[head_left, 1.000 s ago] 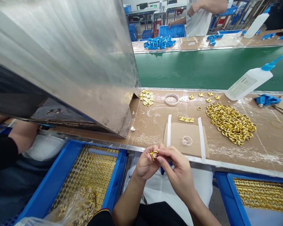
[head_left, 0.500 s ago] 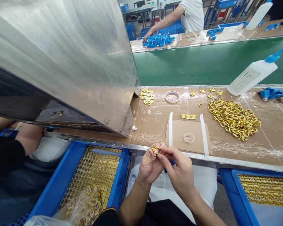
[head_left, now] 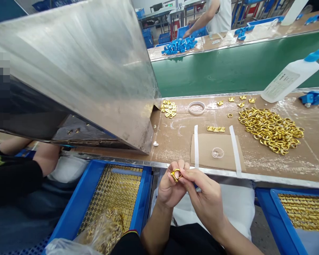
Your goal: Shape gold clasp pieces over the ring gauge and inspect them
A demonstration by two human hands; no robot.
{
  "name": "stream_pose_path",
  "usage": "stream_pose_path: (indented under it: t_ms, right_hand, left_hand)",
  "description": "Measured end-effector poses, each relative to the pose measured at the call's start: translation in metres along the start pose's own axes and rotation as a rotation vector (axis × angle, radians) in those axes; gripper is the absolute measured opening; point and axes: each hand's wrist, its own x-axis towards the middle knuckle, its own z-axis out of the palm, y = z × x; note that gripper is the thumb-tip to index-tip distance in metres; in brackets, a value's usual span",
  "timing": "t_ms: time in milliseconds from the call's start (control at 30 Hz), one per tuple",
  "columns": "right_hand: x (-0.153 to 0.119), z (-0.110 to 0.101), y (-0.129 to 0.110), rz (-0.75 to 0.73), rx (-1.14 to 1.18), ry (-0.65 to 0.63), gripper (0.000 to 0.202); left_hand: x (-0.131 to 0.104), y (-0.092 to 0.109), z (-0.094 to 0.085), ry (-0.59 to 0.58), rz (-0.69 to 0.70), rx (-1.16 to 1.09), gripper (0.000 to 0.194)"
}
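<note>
A gold ring (head_left: 175, 175) with a flat, wide top is held just off the table's front edge. My left hand (head_left: 167, 187) is closed on its left side, palm turned up. From the right, my right hand (head_left: 207, 194) pinches the same ring between thumb and forefinger. The fingertips cover parts of the ring. Beyond my hands, a small clear cup (head_left: 218, 153) stands on a cardboard sheet (head_left: 206, 161) held by white tape strips. Behind it is a short row of gold square pieces (head_left: 216, 129).
A heap of gold rings (head_left: 271, 129) lies at the right, near a white squeeze bottle (head_left: 291, 79). A large metal housing (head_left: 95, 78) blocks the left. Blue trays (head_left: 147, 187) of gold pieces flank me. Across the green belt (head_left: 228, 63), a person reaches toward blue parts (head_left: 179, 46).
The ring has tilted in my fingers, its flat top turning downward. My view has shifted slightly, so the table appears farther right. The person across the belt has drawn their hand back from the blue parts.
</note>
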Motion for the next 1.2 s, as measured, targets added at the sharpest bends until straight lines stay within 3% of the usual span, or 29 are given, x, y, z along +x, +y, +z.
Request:
stream_pose_path:
  t_ms: [267, 500, 900, 1100, 1200]
  right_hand:
    - [0.003, 0.006, -0.001, 0.007, 0.018, 0.004, 0.012]
    - [0.004, 0.004, -0.001, 0.019, 0.081, -0.006, 0.013]
    - [0.004, 0.005, 0.002, 0.034, 0.042, -0.013, 0.012]
    - [0.000, 0.003, 0.014, 0.036, 0.019, 0.005, 0.012]
    - [-0.015, -0.004, 0.031, 0.119, -0.010, -0.005, 0.016]
  left_hand:
    - [-0.004, 0.004, 0.006, 0.117, -0.030, -0.053, 0.066]
    - [-0.003, 0.002, 0.006, 0.033, -0.077, -0.151, 0.064]
    - [-0.003, 0.001, 0.003, 0.047, -0.046, -0.105, 0.058]
    - [-0.002, 0.002, 0.005, 0.115, -0.033, -0.083, 0.054]
    - [-0.003, -0.008, 0.003, 0.147, -0.041, -0.057, 0.055]
